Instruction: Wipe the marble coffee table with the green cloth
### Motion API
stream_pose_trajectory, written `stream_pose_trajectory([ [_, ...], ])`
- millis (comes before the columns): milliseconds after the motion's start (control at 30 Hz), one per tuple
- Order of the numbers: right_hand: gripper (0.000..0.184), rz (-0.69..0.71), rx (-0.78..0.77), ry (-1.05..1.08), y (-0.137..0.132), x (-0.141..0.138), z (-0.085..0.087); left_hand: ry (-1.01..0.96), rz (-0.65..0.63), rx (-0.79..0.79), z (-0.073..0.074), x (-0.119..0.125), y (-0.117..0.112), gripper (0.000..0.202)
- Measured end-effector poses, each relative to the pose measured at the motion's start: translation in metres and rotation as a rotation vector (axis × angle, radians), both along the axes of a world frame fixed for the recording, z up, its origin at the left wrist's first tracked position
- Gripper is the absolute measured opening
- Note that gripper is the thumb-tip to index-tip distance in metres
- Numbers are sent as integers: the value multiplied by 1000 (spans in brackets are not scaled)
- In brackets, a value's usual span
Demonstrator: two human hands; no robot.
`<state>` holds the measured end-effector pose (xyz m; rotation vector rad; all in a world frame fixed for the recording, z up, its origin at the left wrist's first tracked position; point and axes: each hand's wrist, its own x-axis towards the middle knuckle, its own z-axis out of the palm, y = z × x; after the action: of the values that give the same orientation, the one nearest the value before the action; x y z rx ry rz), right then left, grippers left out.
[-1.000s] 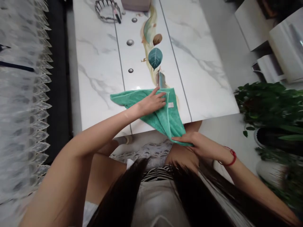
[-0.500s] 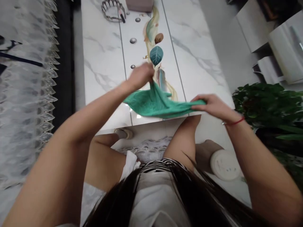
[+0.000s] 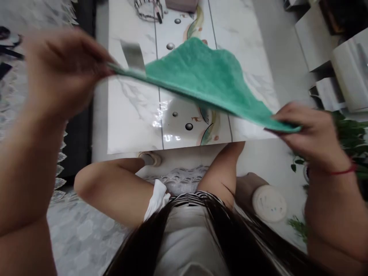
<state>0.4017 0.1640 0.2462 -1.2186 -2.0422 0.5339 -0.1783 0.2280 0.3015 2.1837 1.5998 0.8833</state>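
A green towel (image 3: 207,78) is stretched in the air above the white marble table (image 3: 129,115). My left hand (image 3: 63,69), blurred and raised close to the camera at the upper left, pinches one corner, where a white label (image 3: 132,55) hangs. My right hand (image 3: 309,132), with a red string on its wrist, pinches the opposite corner at the right, just past the table's near right corner. The towel sags a little between the two hands and hides part of the leaf pattern on the table.
A metal ring holder (image 3: 148,9) and a pink box (image 3: 181,4) stand at the table's far end. A potted plant (image 3: 352,138) is at the right, white furniture (image 3: 345,65) beyond it. A lace curtain (image 3: 17,76) hangs at the left. A round white lid (image 3: 268,203) lies on the floor.
The towel has been lifted off the table and spread out. My left hand rose up and to the left with one corner; my right hand pulled the other corner out to the right.
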Motion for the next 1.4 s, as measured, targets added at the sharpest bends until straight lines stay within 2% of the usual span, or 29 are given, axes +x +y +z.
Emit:
stream_pose_trajectory([
  [33,5,77,-66,-18,-15,-2,-16,45,-21,-97,-10,6,-28,53],
  [67,11,134,-162,-37,-29,-3,-32,53,-54,-177,-22,12,-52,55],
  [133,17,199,-388,-60,-51,-3,-61,78,-153,-450,-49,16,-89,44],
  [200,25,253,-579,-57,-61,0,-83,81,-234,-626,-77,15,-107,40],
  [267,37,262,-705,-45,-55,5,-96,82,-268,-705,-99,13,-108,40],
  [333,47,195,-742,-36,-34,10,-101,81,-258,-698,-112,15,-91,40],
  [433,54,-1,-681,-50,17,13,-106,115,-181,-620,-120,30,-41,34],
  [500,52,-171,-624,-99,53,9,-114,168,-102,-584,-121,46,-1,28],
  [567,43,-311,-578,-149,81,1,-126,213,-19,-538,-126,61,33,33],
  [633,31,-395,-542,-200,97,-11,-139,304,71,-501,-135,72,51,43],
  [700,33,-444,-533,-280,101,-24,-150,395,124,-459,-148,79,50,53],
  [767,39,-492,-572,-364,97,-34,-155,413,116,-385,-162,86,30,57],
  [833,31,-515,-654,-433,91,-41,-153,377,68,-297,-173,96,-3,53],
  [900,23,-495,-737,-508,87,-45,-144,363,-32,-258,-179,112,-41,47],
  [967,29,-441,-808,-541,88,-53,-127,365,-231,-253,-183,132,-77,41],
  [1033,34,-375,-899,-444,92,-71,-106,390,-513,-248,-186,150,-107,35],
  [1133,39,-180,-1012,-121,100,-123,-78,470,-856,-243,-197,169,-138,26],
  [1200,42,-6,-998,81,105,-168,-72,531,-977,-259,-207,176,-153,24],
  [1300,52,219,-827,174,106,-224,-89,604,-1069,-307,-219,182,-169,27],
  [1400,64,343,-498,-74,99,-243,-128,611,-1113,-334,-223,187,-182,31],
])
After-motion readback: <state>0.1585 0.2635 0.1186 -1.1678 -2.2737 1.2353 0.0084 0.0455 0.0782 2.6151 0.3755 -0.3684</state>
